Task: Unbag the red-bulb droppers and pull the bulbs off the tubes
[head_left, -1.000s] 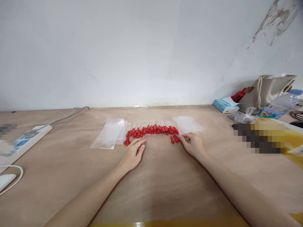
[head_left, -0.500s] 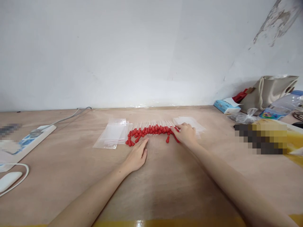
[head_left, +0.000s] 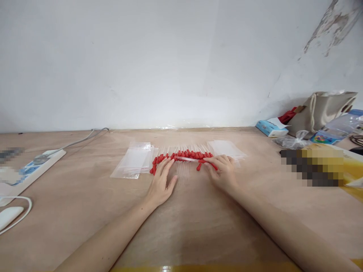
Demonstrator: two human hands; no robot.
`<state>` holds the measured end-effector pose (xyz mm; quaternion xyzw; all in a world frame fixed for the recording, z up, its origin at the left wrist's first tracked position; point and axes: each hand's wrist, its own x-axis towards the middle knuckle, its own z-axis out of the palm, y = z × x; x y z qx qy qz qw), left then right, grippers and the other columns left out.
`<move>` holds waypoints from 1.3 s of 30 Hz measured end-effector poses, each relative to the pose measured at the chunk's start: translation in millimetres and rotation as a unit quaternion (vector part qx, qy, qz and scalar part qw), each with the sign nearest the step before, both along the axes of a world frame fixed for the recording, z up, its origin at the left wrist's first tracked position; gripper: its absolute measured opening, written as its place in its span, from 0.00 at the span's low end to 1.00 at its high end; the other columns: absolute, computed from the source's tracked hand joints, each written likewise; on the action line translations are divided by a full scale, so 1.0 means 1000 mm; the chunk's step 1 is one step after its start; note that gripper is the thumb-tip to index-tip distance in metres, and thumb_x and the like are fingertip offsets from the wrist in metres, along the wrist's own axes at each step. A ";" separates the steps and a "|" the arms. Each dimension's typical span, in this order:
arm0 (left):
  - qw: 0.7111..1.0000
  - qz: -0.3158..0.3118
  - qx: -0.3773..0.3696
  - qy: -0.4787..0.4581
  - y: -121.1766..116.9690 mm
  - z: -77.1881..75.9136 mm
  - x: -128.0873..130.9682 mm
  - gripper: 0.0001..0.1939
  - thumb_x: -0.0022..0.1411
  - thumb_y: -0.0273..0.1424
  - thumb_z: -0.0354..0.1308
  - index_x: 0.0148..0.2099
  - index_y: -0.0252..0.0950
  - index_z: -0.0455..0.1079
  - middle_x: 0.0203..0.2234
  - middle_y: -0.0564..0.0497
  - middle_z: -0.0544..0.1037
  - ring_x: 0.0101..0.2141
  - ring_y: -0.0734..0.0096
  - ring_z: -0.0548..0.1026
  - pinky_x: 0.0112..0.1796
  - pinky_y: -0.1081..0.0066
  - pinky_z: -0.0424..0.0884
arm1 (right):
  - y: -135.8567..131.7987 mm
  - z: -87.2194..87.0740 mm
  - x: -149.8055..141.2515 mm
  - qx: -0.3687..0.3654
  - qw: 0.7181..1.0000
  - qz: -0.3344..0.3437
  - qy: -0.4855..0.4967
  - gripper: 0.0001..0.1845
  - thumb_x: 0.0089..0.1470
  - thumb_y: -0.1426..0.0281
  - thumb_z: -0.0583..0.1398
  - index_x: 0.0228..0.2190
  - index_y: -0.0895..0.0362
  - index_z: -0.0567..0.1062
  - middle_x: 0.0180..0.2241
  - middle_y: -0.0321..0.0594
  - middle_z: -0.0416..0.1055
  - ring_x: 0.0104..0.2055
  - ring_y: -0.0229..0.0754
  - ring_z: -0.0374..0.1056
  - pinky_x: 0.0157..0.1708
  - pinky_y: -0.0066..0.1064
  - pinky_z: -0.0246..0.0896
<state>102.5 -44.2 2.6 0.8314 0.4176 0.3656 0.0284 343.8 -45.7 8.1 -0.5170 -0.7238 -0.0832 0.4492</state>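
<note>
A glass dropper (head_left: 188, 159) with a red rubber bulb lies crosswise, its clear tube pointing left and slightly blurred. My right hand (head_left: 224, 172) pinches it at the bulb end. My left hand (head_left: 161, 185) has its thumb apart from the fingers, which rest by the left part of the row; its fingertips are close to the tube's far end, and I cannot tell whether they touch. Behind both hands runs a row of red-bulbed droppers (head_left: 187, 153), tubes toward the wall. Loose glass tubes (head_left: 183, 172) lie between my hands. A single red bulb (head_left: 199, 167) sits near my right fingers.
Clear zip bags (head_left: 132, 160) lie left of the row, and more bags (head_left: 228, 148) lie right. A power strip (head_left: 36, 172) with cables is at far left. At right stand a blue tissue box (head_left: 271, 128), a beige bag (head_left: 304, 113) and a plastic bottle (head_left: 340, 126).
My right hand has drawn back slightly from the row, now with a dropper held crosswise. My left fingers have shifted up and left onto the row's left part, with the thumb more spread.
</note>
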 end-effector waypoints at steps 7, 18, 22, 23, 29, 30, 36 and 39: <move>0.990 -0.033 0.113 0.083 0.002 -0.003 0.002 0.12 0.60 0.31 0.51 0.47 0.41 0.67 0.42 0.50 0.72 0.45 0.65 0.65 0.48 0.58 0.58 | -0.014 -0.012 -0.014 -0.005 0.995 0.098 -0.025 0.08 0.53 0.68 0.56 0.34 0.51 0.74 0.29 0.35 0.73 0.33 0.37 0.61 0.41 0.35 0.46; 0.987 -0.046 0.104 0.110 0.000 -0.005 0.006 0.08 0.61 0.29 0.49 0.36 0.37 0.69 0.26 0.52 0.71 0.30 0.73 0.66 0.41 0.65 0.57 | -0.010 -0.018 -0.019 0.051 0.982 0.117 -0.140 0.07 0.51 0.64 0.58 0.32 0.51 0.75 0.25 0.34 0.70 0.33 0.37 0.60 0.46 0.38 0.43; 0.989 -0.063 0.081 0.108 -0.005 -0.004 0.007 0.08 0.62 0.28 0.47 0.34 0.36 0.67 0.26 0.52 0.69 0.29 0.74 0.66 0.42 0.65 0.57 | -0.014 -0.016 -0.022 0.055 0.979 0.110 -0.165 0.08 0.52 0.65 0.57 0.28 0.52 0.75 0.20 0.33 0.66 0.32 0.37 0.59 0.47 0.39 0.41; 0.989 -0.066 0.076 0.107 -0.006 -0.004 0.007 0.08 0.62 0.28 0.47 0.34 0.36 0.67 0.26 0.52 0.69 0.29 0.74 0.66 0.42 0.65 0.57 | -0.015 -0.015 -0.022 0.054 0.978 0.109 -0.169 0.08 0.52 0.65 0.57 0.27 0.52 0.75 0.20 0.33 0.66 0.32 0.37 0.59 0.47 0.39 0.41; 0.993 -0.023 0.075 0.084 0.002 -0.004 -0.012 0.08 0.62 0.28 0.47 0.33 0.36 0.67 0.25 0.52 0.69 0.29 0.72 0.67 0.40 0.65 0.59 | -0.011 -0.014 0.002 0.041 0.984 0.060 -0.166 0.10 0.53 0.67 0.54 0.26 0.54 0.74 0.23 0.35 0.69 0.32 0.37 0.61 0.47 0.38 0.41; 0.994 0.002 0.077 0.074 0.005 -0.004 -0.018 0.08 0.61 0.29 0.47 0.33 0.36 0.67 0.25 0.52 0.69 0.29 0.72 0.67 0.39 0.66 0.60 | -0.009 -0.014 0.010 0.035 0.988 0.024 -0.149 0.10 0.54 0.67 0.54 0.26 0.54 0.74 0.25 0.36 0.70 0.33 0.37 0.61 0.46 0.37 0.41; 0.996 0.035 0.072 0.038 0.011 -0.006 -0.021 0.08 0.61 0.30 0.48 0.38 0.36 0.67 0.27 0.51 0.68 0.29 0.73 0.68 0.32 0.72 0.64 | -0.001 -0.017 0.021 -0.010 0.999 -0.028 -0.043 0.10 0.55 0.65 0.53 0.34 0.54 0.72 0.30 0.37 0.71 0.32 0.36 0.64 0.36 0.32 0.46; 0.996 0.038 0.074 0.024 0.012 -0.006 -0.013 0.08 0.61 0.29 0.46 0.36 0.36 0.67 0.27 0.51 0.67 0.27 0.75 0.67 0.29 0.74 0.65 | 0.002 -0.019 0.008 -0.030 0.999 0.014 -0.039 0.09 0.55 0.66 0.52 0.31 0.54 0.71 0.30 0.36 0.70 0.31 0.35 0.63 0.36 0.31 0.48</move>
